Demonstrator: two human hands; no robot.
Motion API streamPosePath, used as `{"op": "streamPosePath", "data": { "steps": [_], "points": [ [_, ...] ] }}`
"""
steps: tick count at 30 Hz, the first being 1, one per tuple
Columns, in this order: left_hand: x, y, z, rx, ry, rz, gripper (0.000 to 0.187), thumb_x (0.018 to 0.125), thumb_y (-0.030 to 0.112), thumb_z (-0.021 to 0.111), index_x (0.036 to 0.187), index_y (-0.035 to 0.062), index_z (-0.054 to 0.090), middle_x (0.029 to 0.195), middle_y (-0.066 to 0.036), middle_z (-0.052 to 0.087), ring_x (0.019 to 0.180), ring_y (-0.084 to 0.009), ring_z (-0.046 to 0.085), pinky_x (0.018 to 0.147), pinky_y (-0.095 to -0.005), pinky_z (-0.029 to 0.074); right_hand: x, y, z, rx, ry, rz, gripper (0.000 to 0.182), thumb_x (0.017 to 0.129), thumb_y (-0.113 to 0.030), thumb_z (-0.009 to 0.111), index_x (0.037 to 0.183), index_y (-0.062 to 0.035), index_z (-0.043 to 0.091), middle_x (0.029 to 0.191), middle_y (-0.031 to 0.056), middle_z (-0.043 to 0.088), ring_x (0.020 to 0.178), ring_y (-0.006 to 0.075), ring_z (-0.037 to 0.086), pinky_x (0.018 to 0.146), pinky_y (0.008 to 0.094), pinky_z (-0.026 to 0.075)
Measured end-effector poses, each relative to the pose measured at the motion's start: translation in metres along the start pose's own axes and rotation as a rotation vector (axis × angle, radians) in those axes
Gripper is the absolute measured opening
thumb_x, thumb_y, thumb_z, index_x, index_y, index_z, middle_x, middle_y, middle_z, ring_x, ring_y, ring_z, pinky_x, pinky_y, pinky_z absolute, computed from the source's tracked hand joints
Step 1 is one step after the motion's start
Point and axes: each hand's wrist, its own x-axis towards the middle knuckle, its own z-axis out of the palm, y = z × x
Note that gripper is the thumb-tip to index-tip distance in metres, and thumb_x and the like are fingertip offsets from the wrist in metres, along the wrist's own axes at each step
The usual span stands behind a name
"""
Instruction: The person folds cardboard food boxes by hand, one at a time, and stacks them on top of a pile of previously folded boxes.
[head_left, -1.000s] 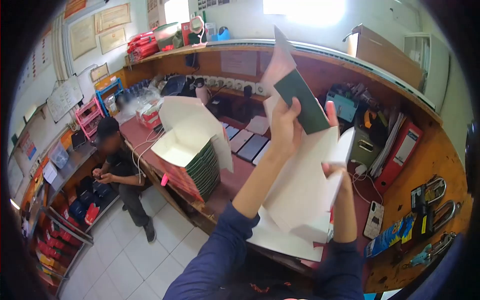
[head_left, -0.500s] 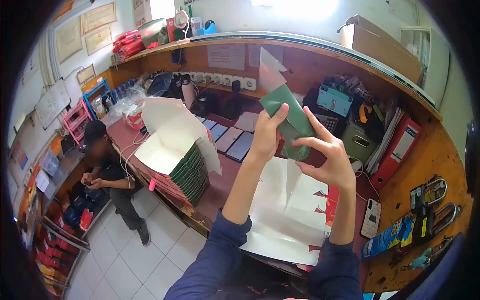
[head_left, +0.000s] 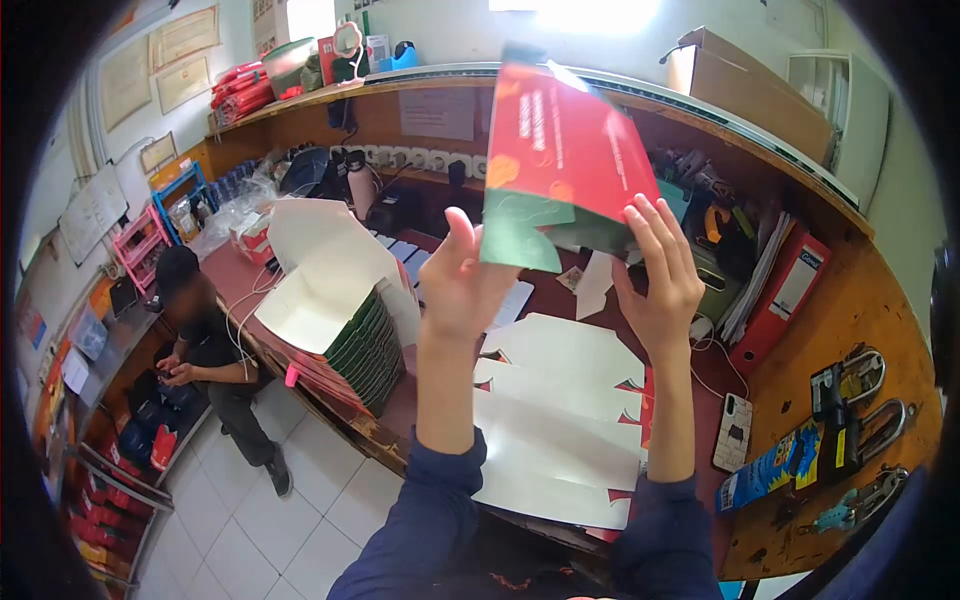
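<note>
A red and green cardboard box (head_left: 570, 150) is raised in front of me, tilted, with red printed panels above and green flaps below. My left hand (head_left: 455, 285) is at its lower left, thumb up and apart, the other fingers partly hidden behind a green flap. My right hand (head_left: 660, 275) has its fingertips on the lower right edge of the box. The two hands hold it between them. Beneath them on the table lie flat white cardboard blanks (head_left: 560, 420) with red notched edges. A nested stack of open boxes (head_left: 365, 350), white inside and green outside, stands to the left.
Phones (head_left: 405, 255) lie behind the stack. A red binder (head_left: 785, 300), a patterned phone (head_left: 733, 432) and padlocks (head_left: 850, 440) are on the right. A shelf (head_left: 430, 82) runs across the back. Another person (head_left: 205, 340) sits at the left, holding something small.
The box has been turned and lifted: its red printed side now faces me instead of the folded green part. My hands have moved apart to its two sides.
</note>
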Motion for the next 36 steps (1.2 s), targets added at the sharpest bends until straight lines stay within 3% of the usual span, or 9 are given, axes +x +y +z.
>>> {"op": "streamPosePath", "data": {
  "steps": [4, 8, 11, 15, 19, 26, 30, 32, 36],
  "points": [
    [-0.005, 0.015, 0.006, 0.607, 0.186, -0.102, 0.030, 0.088, 0.020, 0.056, 0.108, -0.0023, 0.059, 0.093, -0.009, 0.064, 0.086, -0.0133, 0.059, 0.078, -0.0268, 0.046, 0.000, -0.011, -0.002, 0.065, -0.061, 0.026, 0.057, 0.059, 0.000, 0.070, 0.114, -0.0115, 0.058, 0.118, 0.0060, 0.058, 0.110, 0.0269, 0.055, 0.080, 0.0329, 0.053],
    [0.007, -0.022, -0.007, 0.756, 0.118, 0.377, 0.026, 0.083, 0.001, 0.060, 0.108, -0.0044, 0.054, 0.087, -0.005, 0.062, 0.081, -0.0105, 0.058, 0.075, -0.0234, 0.045, 0.004, -0.025, -0.007, 0.218, -0.042, 0.090, 0.059, 0.059, -0.002, 0.073, 0.115, -0.0047, 0.055, 0.117, 0.0124, 0.058, 0.108, 0.0295, 0.057, 0.086, 0.0347, 0.050],
    [0.019, -0.044, 0.009, 0.434, 0.139, 0.465, 0.053, 0.089, 0.008, 0.056, 0.129, 0.0038, 0.021, 0.115, -0.010, 0.050, 0.103, -0.0149, 0.050, 0.089, -0.0271, 0.041, -0.004, -0.047, 0.006, 0.261, 0.083, 0.249, 0.059, 0.060, -0.005, 0.076, 0.114, -0.0003, 0.055, 0.111, 0.0159, 0.061, 0.105, 0.0315, 0.058, 0.085, 0.0357, 0.050],
    [0.025, -0.057, 0.016, 0.463, 0.198, 0.441, 0.062, 0.087, 0.006, 0.057, 0.134, 0.0043, 0.018, 0.119, -0.012, 0.046, 0.105, -0.0177, 0.052, 0.091, -0.0310, 0.042, -0.008, -0.049, 0.015, 0.273, 0.127, 0.344, 0.060, 0.059, -0.004, 0.076, 0.115, 0.0012, 0.054, 0.111, 0.0165, 0.060, 0.105, 0.0319, 0.058, 0.085, 0.0363, 0.050],
    [0.025, -0.050, 0.019, 0.583, 0.204, 0.543, 0.059, 0.086, 0.005, 0.058, 0.136, 0.0025, 0.026, 0.123, -0.011, 0.049, 0.106, -0.0190, 0.053, 0.094, -0.0367, 0.041, -0.008, -0.041, 0.016, 0.226, 0.090, 0.287, 0.059, 0.060, -0.004, 0.075, 0.115, 0.0016, 0.054, 0.111, 0.0167, 0.061, 0.105, 0.0315, 0.058, 0.085, 0.0357, 0.050],
    [0.023, -0.052, 0.005, -0.054, 0.034, 0.129, 0.049, 0.085, 0.007, 0.056, 0.131, 0.0002, 0.042, 0.127, -0.016, 0.050, 0.116, -0.0226, 0.049, 0.100, -0.0354, 0.036, 0.005, -0.021, -0.020, 0.222, -0.023, 0.312, 0.065, 0.059, -0.007, 0.074, 0.120, -0.0010, 0.052, 0.116, 0.0116, 0.059, 0.096, 0.0210, 0.063, 0.071, 0.0282, 0.055],
    [0.018, -0.022, 0.001, 1.023, -0.190, 0.208, 0.073, 0.066, -0.008, 0.055, 0.133, 0.0190, 0.045, 0.144, -0.007, 0.032, 0.135, -0.0307, 0.022, 0.110, -0.0437, 0.016, 0.004, 0.030, -0.060, 0.632, 0.140, 0.739, 0.064, 0.065, -0.006, 0.065, 0.124, -0.0052, 0.041, 0.103, 0.0097, 0.061, 0.093, 0.0201, 0.061, 0.067, 0.0245, 0.053],
    [0.012, -0.017, -0.001, 2.139, -0.091, 0.129, 0.078, 0.064, -0.010, 0.053, 0.129, 0.0330, 0.048, 0.149, -0.005, 0.018, 0.137, -0.0358, 0.010, 0.108, -0.0566, 0.011, -0.013, 0.081, -0.069, 0.859, 0.168, 0.732, 0.049, 0.080, -0.015, 0.057, 0.123, 0.0004, 0.039, 0.097, 0.0105, 0.061, 0.094, 0.0156, 0.058, 0.082, 0.0293, 0.048],
    [0.018, -0.034, -0.005, 2.073, -0.004, 0.340, 0.044, 0.075, 0.018, 0.059, 0.116, 0.0335, 0.060, 0.150, -0.008, 0.013, 0.136, -0.0414, 0.003, 0.101, -0.0680, 0.003, -0.053, 0.144, -0.063, 1.259, 0.107, 1.136, 0.038, 0.091, -0.028, 0.039, 0.115, 0.0000, 0.046, 0.100, 0.0119, 0.060, 0.090, 0.0197, 0.059, 0.082, 0.0338, 0.047]
  ]
}}
